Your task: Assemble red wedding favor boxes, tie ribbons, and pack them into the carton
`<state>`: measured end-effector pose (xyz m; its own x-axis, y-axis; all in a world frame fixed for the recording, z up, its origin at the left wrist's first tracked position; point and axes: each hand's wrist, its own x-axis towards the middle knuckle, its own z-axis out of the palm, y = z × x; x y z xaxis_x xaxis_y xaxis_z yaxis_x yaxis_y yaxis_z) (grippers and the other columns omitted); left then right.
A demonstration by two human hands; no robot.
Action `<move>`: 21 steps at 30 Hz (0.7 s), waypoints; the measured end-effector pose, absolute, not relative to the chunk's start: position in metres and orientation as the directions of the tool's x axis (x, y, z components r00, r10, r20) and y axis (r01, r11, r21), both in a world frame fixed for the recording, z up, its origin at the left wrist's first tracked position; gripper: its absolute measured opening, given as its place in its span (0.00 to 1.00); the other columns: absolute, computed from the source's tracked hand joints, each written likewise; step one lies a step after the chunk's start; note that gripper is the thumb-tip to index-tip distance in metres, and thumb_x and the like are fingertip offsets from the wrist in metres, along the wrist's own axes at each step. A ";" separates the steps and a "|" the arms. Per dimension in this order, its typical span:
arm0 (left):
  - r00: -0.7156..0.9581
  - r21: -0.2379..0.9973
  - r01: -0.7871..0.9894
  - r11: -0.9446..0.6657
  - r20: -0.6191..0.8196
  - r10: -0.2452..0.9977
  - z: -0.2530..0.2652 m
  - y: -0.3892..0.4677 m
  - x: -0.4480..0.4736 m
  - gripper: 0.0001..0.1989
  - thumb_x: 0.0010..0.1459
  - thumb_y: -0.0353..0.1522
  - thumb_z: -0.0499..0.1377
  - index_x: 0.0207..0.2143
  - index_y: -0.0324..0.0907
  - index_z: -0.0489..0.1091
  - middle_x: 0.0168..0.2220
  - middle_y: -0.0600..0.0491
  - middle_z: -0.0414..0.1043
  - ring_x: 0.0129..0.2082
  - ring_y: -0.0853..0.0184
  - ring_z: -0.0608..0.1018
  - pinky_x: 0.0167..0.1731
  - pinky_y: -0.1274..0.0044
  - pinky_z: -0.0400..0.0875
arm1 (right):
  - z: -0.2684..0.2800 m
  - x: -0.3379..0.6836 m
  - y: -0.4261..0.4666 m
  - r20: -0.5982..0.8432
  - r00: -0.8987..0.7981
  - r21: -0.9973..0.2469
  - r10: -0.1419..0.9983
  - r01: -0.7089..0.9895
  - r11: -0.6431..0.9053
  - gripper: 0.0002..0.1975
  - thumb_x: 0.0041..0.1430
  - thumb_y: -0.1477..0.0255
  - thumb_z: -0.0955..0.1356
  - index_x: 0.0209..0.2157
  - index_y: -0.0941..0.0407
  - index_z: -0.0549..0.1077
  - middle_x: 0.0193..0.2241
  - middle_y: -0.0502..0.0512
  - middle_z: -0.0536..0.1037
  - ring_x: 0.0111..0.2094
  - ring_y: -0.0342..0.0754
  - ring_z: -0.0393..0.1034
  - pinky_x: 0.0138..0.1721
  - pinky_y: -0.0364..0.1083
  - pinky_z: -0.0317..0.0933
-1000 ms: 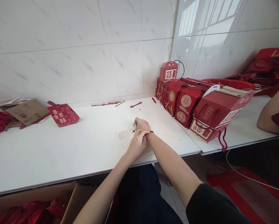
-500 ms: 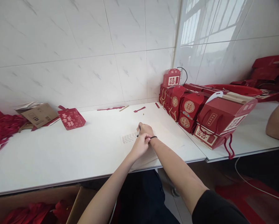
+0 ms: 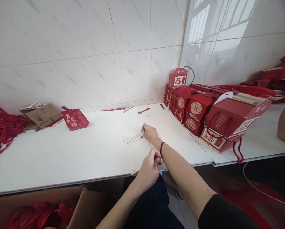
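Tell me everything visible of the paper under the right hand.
The paper looks thin and off-white, lying on the white table, its near edge close to the table's front. Rows of dark writing, too small to read, cover its upper left. The right hand, holding a pen, appears to rest on it, hiding part.

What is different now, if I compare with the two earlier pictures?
The left hand has moved back toward the person, away from the right hand. The black band now seems to sit farther up the right forearm; whether the left fingers touch it is unclear. More of the paper shows. Unchanged: the right hand holds the pen over the paper.
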<state>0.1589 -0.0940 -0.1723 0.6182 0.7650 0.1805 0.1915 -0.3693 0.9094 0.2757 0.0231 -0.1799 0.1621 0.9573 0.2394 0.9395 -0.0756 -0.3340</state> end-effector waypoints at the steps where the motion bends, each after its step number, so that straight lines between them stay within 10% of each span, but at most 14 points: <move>1: 0.628 0.920 0.178 -0.350 0.167 0.760 -0.174 -0.097 0.156 0.05 0.57 0.26 0.45 0.30 0.43 0.55 0.27 0.57 0.59 0.28 0.69 0.67 0.30 0.77 0.61 | -0.179 0.276 0.022 0.238 0.161 -0.332 0.958 0.940 -0.076 0.07 0.64 0.76 0.59 0.40 0.59 0.67 0.34 0.57 0.76 0.35 0.48 0.70 0.29 0.42 0.51; 12: 0.594 0.970 0.034 -0.241 0.175 0.785 -0.174 -0.093 0.144 0.03 0.60 0.31 0.46 0.36 0.42 0.56 0.31 0.55 0.59 0.29 0.70 0.68 0.35 0.74 0.67 | -0.114 0.222 0.000 0.367 -0.030 -0.291 0.930 0.945 0.146 0.14 0.71 0.63 0.54 0.45 0.56 0.63 0.32 0.51 0.75 0.35 0.45 0.70 0.28 0.40 0.51; 21: 0.542 0.796 0.063 -0.602 0.479 0.690 -0.127 -0.145 0.106 0.06 0.62 0.31 0.50 0.38 0.43 0.65 0.34 0.52 0.65 0.34 0.68 0.70 0.37 0.77 0.66 | -0.045 0.167 -0.058 0.424 -0.524 0.007 0.739 0.818 0.576 0.19 0.69 0.58 0.55 0.40 0.58 0.67 0.19 0.51 0.69 0.25 0.49 0.68 0.25 0.43 0.55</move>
<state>0.1060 -0.1453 -0.1270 0.5422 0.6902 0.4793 0.0627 -0.6020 0.7960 0.1666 -0.0579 -0.0454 -0.5240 0.7389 0.4235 0.8176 0.5758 0.0070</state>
